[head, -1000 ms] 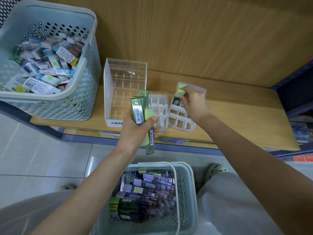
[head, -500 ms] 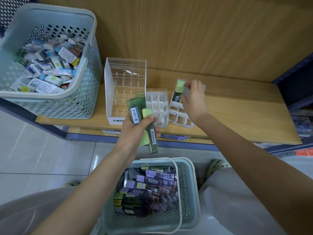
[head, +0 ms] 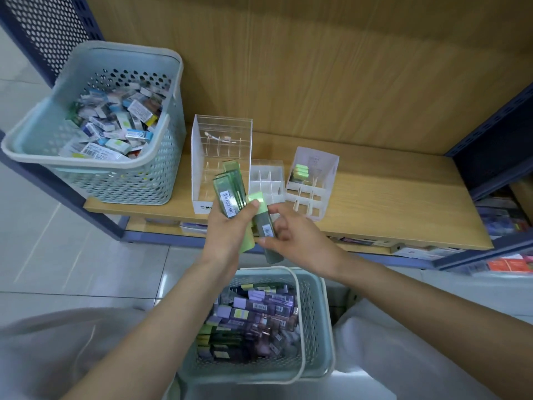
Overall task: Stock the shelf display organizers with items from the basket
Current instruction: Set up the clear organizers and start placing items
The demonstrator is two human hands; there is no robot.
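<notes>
The left hand (head: 227, 235) is closed around a fanned bunch of green packs (head: 229, 194), thumb pressed on a light green cap. Just to its right, the right hand (head: 291, 241) pinches one dark green pack (head: 265, 229) that hangs down between both hands. Beyond the fingers on the wooden shelf (head: 389, 203) stand the compartment organizers: the right one (head: 314, 183) already has green packs in a rear cell. The basket of packs (head: 314, 327) sits below the wrists.
</notes>
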